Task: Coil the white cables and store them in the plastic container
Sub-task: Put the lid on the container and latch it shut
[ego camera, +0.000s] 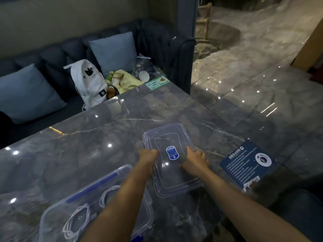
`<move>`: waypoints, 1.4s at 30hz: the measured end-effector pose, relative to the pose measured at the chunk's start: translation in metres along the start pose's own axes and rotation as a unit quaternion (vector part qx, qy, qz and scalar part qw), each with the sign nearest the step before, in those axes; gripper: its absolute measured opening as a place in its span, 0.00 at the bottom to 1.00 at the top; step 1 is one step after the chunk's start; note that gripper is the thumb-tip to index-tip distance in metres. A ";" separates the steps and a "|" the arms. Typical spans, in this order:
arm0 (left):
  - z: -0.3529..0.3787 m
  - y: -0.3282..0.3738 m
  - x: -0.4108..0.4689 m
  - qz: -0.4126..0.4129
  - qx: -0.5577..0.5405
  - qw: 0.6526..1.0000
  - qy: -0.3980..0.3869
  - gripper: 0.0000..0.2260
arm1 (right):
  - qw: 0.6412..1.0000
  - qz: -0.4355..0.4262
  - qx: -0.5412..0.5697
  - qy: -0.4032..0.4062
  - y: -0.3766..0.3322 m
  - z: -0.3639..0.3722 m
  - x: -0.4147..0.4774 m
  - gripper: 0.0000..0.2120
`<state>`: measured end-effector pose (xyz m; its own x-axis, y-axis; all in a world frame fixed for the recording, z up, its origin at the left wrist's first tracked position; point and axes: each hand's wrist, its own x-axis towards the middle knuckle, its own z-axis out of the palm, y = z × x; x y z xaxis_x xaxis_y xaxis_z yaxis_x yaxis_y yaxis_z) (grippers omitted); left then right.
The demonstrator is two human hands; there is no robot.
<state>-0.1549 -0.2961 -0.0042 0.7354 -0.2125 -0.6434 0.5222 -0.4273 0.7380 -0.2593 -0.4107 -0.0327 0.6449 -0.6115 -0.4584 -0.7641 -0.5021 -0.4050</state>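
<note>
Head cam, as I watch from the remote station: both hands are on the clear lid [174,180], which sits near the centre of the grey marble worktop [87,137]. L hand [148,158] is clenched onto the lid's left edge, knuckles up. R hand [195,161] grasps the right edge, thumb lying over the top surface, other fingers tucked at the rim. I can't tell whether the lid is flat on the worktop or lifted a bit. A small blue-and-white sticker [172,153] shows on the lid between the two hands.

The plastic container [122,169] is at lower left, near me, open on top, partly hidden under the L forearm. Inside it lie two coiled white cables: one coil [76,220] toward the near-left end, a second coil [108,194] farther in, just beside the forearm. A blue latch [94,187] runs along the container's far long side.

To the R of the lid, apart from it, a dark blue printed card [248,165] lies flat on the worktop. Beyond the far edge is a dark sofa [52,55] w/ two light blue cushions and a white backpack [89,81] standing upright.
</note>
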 end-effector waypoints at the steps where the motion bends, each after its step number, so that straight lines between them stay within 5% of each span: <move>1: -0.005 0.000 -0.001 -0.032 -0.047 0.998 -0.007 0.10 | 1.000 0.005 0.008 0.005 0.000 -0.001 0.001 0.34; 3: -0.012 0.000 -0.001 -0.074 -0.091 0.992 -0.043 0.02 | 0.998 0.005 0.061 0.005 0.001 -0.006 0.006 0.38; 9: -0.013 0.016 -0.002 -0.011 -0.174 0.984 -0.025 0.07 | 0.967 -0.064 0.246 0.012 -0.012 -0.034 0.014 0.41; 19: -0.062 0.035 -0.026 0.070 -0.394 0.916 -0.003 0.11 | 0.966 -0.140 0.110 0.186 -0.082 -0.062 -0.006 0.39; 23: -0.088 0.023 -0.040 0.073 -0.450 0.890 0.003 0.04 | 0.925 -0.133 0.340 0.107 -0.112 -0.049 -0.016 0.44; 26: -0.109 0.005 -0.054 0.090 -0.445 0.891 0.027 0.07 | 0.884 -0.133 0.440 0.088 -0.128 -0.031 -0.024 0.38; 31: -0.178 -0.037 -0.078 0.145 -0.472 0.869 0.027 0.16 | 0.860 -0.164 0.483 -0.009 -0.149 -0.017 -0.039 0.31; 34: -0.241 -0.068 -0.093 0.159 -0.501 0.850 0.034 0.17 | 0.877 -0.202 0.432 -0.058 -0.152 -0.014 -0.043 0.29; 37: -0.273 -0.097 -0.108 0.107 -0.357 0.928 0.030 0.21 | 0.897 -0.217 0.372 -0.097 -0.152 -0.003 -0.051 0.34; 39: -0.276 -0.111 -0.113 0.044 -0.139 0.982 0.123 0.17 | 0.903 -0.215 0.351 -0.123 -0.152 0.009 -0.059 0.32; 42: -0.274 -0.126 -0.113 0.047 0.147 0.957 0.247 0.21 | 0.916 -0.229 0.313 -0.105 -0.151 0.028 -0.069 0.21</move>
<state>-0.1853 0.0224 0.0313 0.9253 0.1476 -0.3494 0.3533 -0.6705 0.6524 -0.1875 -0.2757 0.0384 0.9346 -0.2597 -0.2430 -0.2957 -0.1876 -0.9367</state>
